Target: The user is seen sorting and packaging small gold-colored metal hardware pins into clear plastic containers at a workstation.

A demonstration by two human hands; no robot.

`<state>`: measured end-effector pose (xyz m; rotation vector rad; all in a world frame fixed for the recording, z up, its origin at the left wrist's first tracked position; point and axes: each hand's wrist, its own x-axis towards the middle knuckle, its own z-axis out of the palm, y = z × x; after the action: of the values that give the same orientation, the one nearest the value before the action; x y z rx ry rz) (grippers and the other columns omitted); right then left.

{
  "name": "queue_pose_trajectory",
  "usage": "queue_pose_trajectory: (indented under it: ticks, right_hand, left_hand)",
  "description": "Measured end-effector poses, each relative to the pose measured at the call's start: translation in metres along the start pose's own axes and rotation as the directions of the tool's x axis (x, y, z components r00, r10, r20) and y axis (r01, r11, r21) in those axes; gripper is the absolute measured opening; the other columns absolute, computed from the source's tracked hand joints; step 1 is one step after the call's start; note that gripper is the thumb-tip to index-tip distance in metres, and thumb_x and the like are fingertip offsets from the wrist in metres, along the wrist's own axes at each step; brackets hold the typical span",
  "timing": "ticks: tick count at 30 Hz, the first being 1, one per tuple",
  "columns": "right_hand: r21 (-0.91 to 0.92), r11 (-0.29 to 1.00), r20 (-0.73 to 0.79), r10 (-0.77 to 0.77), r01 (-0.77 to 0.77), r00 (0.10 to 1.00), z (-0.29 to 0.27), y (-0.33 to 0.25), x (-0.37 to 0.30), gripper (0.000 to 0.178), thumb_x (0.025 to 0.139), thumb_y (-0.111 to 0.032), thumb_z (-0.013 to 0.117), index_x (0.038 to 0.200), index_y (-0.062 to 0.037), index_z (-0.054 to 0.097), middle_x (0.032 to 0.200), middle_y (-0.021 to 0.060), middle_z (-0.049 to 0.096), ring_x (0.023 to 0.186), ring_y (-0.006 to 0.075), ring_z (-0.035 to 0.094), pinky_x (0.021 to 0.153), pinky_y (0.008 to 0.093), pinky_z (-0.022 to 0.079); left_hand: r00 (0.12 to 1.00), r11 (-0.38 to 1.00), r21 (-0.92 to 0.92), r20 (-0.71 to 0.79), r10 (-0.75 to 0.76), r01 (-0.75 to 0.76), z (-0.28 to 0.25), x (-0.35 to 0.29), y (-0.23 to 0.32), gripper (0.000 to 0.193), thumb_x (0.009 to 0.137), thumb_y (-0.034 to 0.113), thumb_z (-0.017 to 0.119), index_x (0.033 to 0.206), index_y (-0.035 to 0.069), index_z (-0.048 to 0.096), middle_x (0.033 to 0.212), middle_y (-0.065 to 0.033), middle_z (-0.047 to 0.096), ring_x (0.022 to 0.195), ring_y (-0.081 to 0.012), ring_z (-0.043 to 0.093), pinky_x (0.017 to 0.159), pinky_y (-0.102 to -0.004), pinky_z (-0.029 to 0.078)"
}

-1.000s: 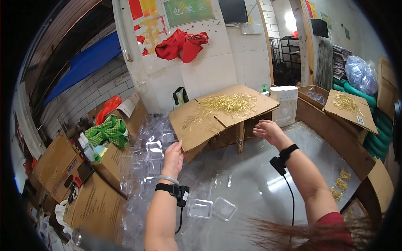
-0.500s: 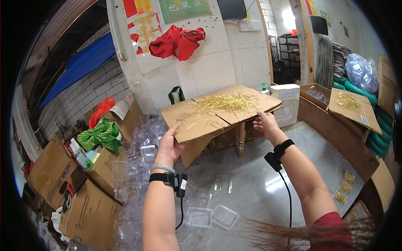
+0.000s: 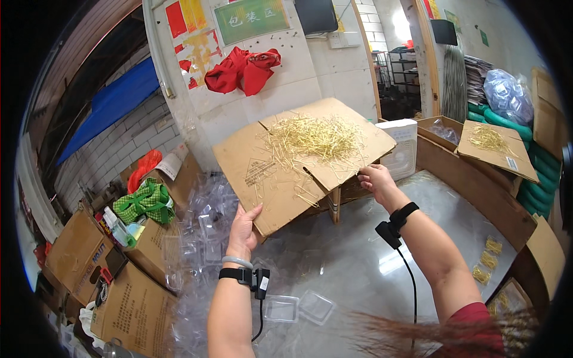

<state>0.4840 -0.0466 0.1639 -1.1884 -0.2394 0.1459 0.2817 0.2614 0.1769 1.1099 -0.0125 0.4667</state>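
Brown cardboard forms the one sheet (image 3: 239, 146) in front of me, above the table (image 3: 382, 238) and between the two hands, its left near corner lowest in my view. On it lies a loose heap of thin gold pins (image 3: 316, 140), too many for me to count, thickest toward the far middle, with strays near the front edge and around two dark slots.

From my end I can see the left hand (image 3: 243, 228) pinched on the near left corner: thumb (image 3: 255, 212) flat on top, the other fingers mostly hidden beneath, the gap just the card's thickness. The right hand (image 3: 379, 182) is at the front edge toward the right, fingers bent, tips touching the card; I can't tell how far they have closed around it. Two black straps circle the wrists, one each, and one grey bangle is on the left.

Below the sheet I make out one upright card support (image 3: 336, 206). Nearer me on the table are two clear trays (image 3: 282, 309) side by side; a clear plastic pile (image 3: 206, 221) to the left is beyond counting. Over at the right edge I count three gold bundles (image 3: 489, 260) in a row. Further back on the right, one smaller board (image 3: 507, 156) carries another gold heap (image 3: 488, 138). One red cloth (image 3: 243, 70) hangs on the wall.
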Motion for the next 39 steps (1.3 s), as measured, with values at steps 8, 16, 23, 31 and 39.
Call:
queue_pose_trajectory:
  ticks: [8, 16, 23, 31, 39]
  right_hand:
    - [0.133, 0.975, -0.024, 0.180, -0.175, 0.983, -0.020, 0.011, -0.024, 0.070, 0.093, -0.039, 0.066, 0.144, -0.0009, 0.039, 0.135, 0.0222, 0.045, 0.103, 0.0280, 0.059, 0.079, 0.0377, 0.057]
    - [0.344, 0.876, -0.026, 0.368, -0.337, 0.930, -0.044, 0.034, -0.042, 0.117, 0.080, -0.068, 0.071, 0.160, -0.0150, 0.004, 0.158, 0.0317, 0.015, 0.134, 0.0463, 0.042, 0.097, 0.0545, 0.051]
    - [0.527, 0.815, 0.053, 0.251, -0.241, 0.967, -0.058, 0.029, -0.059, 0.123, 0.074, -0.061, 0.081, 0.159, -0.0310, -0.002, 0.164, 0.0212, -0.007, 0.146, 0.0552, 0.010, 0.107, 0.0702, 0.034]
    - [0.410, 0.883, 0.064, 0.224, -0.230, 0.973, -0.065, 0.019, -0.077, 0.112, 0.082, -0.046, 0.081, 0.159, -0.0284, 0.000, 0.165, 0.0149, 0.005, 0.146, 0.0505, 0.018, 0.106, 0.0709, 0.035]
    - [0.434, 0.892, 0.064, 0.108, -0.125, 0.992, -0.078, 0.007, -0.110, 0.104, 0.087, -0.042, 0.077, 0.158, -0.0279, 0.003, 0.161, 0.0132, 0.022, 0.140, 0.0478, 0.033, 0.104, 0.0695, 0.038]
  left_hand:
    - [0.998, 0.997, -0.071, 0.058, -0.012, 0.016, 0.000, -0.017, -0.024, 0.056, 0.094, -0.006, 0.057, 0.144, 0.010, 0.039, 0.137, -0.0100, 0.056, 0.125, -0.0256, 0.056, 0.106, -0.0420, 0.048]
    - [0.991, 0.999, -0.017, 0.127, -0.034, 0.036, -0.002, -0.030, -0.052, 0.052, 0.092, -0.007, 0.059, 0.140, 0.011, 0.049, 0.132, -0.0077, 0.061, 0.121, -0.0238, 0.060, 0.104, -0.0407, 0.049]
    - [0.980, 0.992, 0.123, 0.197, -0.039, 0.014, 0.001, -0.038, -0.064, 0.047, 0.090, -0.007, 0.064, 0.134, 0.007, 0.056, 0.126, -0.0088, 0.066, 0.116, -0.0199, 0.063, 0.101, -0.0343, 0.049]
    - [0.991, 0.943, 0.331, 0.132, -0.025, -0.021, 0.027, -0.064, -0.037, 0.031, 0.091, 0.000, 0.069, 0.121, 0.003, 0.065, 0.113, -0.0026, 0.071, 0.101, -0.0133, 0.066, 0.090, -0.0289, 0.053]
    - [0.920, 0.738, 0.589, 0.377, 0.111, -0.330, 0.053, -0.097, -0.036, 0.021, 0.092, 0.009, 0.072, 0.111, 0.002, 0.071, 0.102, -0.0009, 0.073, 0.092, -0.0086, 0.064, 0.083, -0.0282, 0.053]
